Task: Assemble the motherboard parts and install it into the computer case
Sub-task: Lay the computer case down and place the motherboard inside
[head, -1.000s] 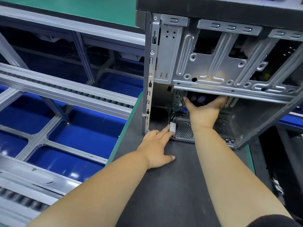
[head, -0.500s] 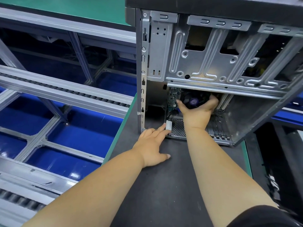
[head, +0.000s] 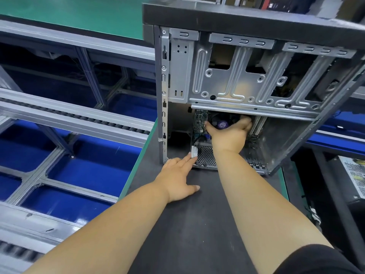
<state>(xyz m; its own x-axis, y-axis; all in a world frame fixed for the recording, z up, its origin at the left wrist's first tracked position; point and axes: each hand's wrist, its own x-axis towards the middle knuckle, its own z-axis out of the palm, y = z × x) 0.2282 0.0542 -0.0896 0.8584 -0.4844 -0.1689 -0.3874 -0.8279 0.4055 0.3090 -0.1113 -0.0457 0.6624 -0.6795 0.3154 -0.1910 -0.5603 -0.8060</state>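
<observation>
Both hands stay put: right hand (head: 229, 135) still grips the motherboard (head: 200, 121) by its fan inside the computer case (head: 227, 84), flat left hand (head: 177, 178) bracing, so seating continues.

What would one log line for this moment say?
stage: seating motherboard | right hand: grips cooler fan inside computer case | left hand: fingers at case edge

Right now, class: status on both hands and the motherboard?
Right hand inside computer case, gripping the cooler fan on motherboard. Left hand flat on mat, fingertips at case edge. Nothing blocking.
</observation>
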